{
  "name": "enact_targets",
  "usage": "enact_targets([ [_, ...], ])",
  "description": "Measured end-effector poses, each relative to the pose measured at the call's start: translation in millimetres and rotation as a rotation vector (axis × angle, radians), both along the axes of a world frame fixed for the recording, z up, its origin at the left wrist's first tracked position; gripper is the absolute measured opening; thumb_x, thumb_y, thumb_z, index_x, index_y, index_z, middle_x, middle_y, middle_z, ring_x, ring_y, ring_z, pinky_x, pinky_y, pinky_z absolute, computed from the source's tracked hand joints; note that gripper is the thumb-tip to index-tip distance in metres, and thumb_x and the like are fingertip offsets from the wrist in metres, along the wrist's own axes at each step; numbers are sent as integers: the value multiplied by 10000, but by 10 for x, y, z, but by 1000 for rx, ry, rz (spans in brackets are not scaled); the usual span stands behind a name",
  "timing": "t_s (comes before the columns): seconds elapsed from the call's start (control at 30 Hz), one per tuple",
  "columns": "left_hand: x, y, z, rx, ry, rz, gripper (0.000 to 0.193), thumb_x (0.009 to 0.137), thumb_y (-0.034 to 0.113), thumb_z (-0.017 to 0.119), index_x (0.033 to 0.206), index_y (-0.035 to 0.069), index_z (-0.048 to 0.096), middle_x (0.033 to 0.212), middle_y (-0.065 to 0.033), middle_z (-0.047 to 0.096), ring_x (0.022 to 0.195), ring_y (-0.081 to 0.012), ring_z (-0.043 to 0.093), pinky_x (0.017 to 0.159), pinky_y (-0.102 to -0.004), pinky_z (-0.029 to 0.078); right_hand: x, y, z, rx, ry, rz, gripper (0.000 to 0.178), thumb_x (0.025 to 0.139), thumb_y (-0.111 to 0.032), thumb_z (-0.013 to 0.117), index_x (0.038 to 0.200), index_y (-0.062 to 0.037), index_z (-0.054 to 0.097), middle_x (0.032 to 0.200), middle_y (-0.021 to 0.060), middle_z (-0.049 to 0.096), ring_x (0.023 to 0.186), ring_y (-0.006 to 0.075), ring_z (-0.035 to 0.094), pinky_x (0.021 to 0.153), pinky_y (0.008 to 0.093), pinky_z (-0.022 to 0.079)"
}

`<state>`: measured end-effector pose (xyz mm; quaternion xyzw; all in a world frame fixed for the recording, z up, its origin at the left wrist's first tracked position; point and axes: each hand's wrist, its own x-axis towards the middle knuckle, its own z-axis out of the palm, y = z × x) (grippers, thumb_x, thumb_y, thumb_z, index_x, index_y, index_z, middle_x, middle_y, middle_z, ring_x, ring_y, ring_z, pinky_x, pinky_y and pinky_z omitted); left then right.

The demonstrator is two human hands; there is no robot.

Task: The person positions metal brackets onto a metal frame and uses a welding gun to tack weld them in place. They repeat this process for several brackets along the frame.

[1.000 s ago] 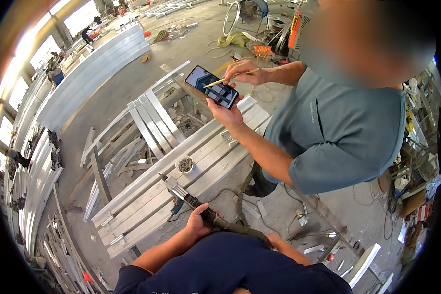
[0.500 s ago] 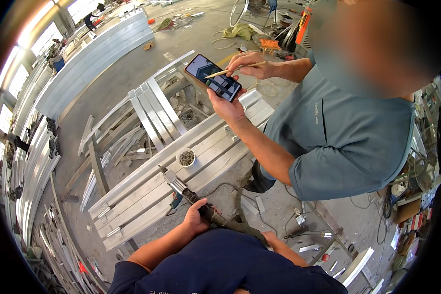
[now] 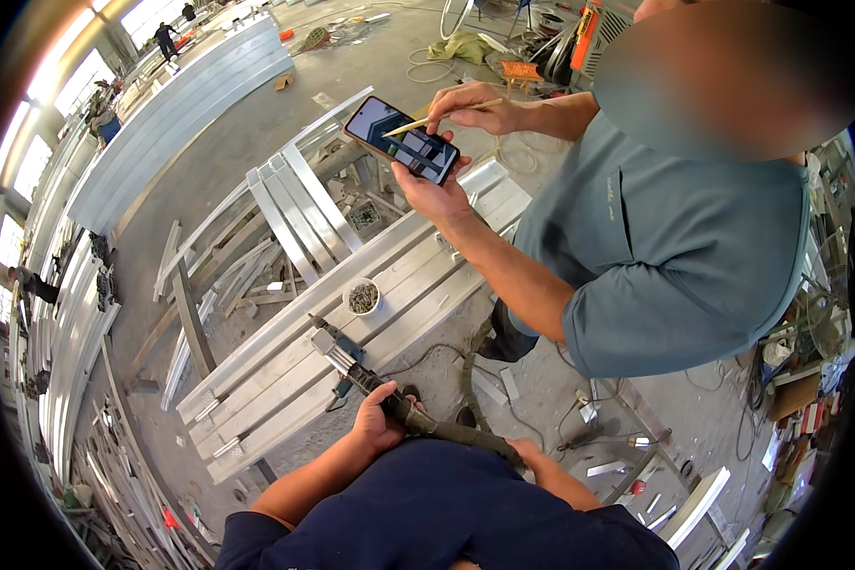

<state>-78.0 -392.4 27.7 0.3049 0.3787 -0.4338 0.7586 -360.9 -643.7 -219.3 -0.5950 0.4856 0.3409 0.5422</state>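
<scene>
My left hand [image 3: 382, 418] is wrapped around the black body of a hand-held power tool [image 3: 334, 350]. The tool's silver-and-black front end points away over the metal profiles [image 3: 271, 388]. A dark olive wrapped length [image 3: 461, 439] runs from the tool across my front toward my right hand [image 3: 532, 458]. That hand's fingers are mostly hidden behind it and my shirt, so I cannot see its grip. Beside the tool's tip stands a white tub [image 3: 361, 297] holding several small metal pieces. Across the profiles, a co-worker holds a smartphone [image 3: 404, 140] and points a thin wooden stick [image 3: 442, 118] at its screen.
The co-worker in a grey-green shirt [image 3: 674, 275] stands close on the right. Beyond the profiles lies a rack of metal bars [image 3: 299, 214] with scrap around it. Cables [image 3: 518, 413] cross the floor near my feet. Long stacked panels [image 3: 185, 133] stand at far left.
The co-worker's hands, with phone and stick, have shifted slightly left and up in view. The tool's front end has turned a little. My left hand keeps its hold.
</scene>
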Motion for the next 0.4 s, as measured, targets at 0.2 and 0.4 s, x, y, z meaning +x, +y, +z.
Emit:
enact_targets([
  [0.2, 13, -63, 58, 2, -2, -5, 431, 867, 320, 664, 1022, -33, 472, 938, -173, 501, 899, -333, 529, 933, -505, 447, -46, -7, -87, 1, -27, -35, 807, 765, -640, 736, 1059, 110, 691, 983, 242, 701, 836, 337, 678, 697, 478, 515],
  [0.4, -3, 33, -93, -100, 27, -53, 419, 900, 319, 606, 1040, -61, 499, 941, -225, 555, 938, -396, 563, 941, -539, 451, -71, -45, -208, -60, 6, 125, 824, 751, -668, 733, 1029, 107, 706, 1010, 233, 707, 873, 335, 684, 727, 470, 520],
])
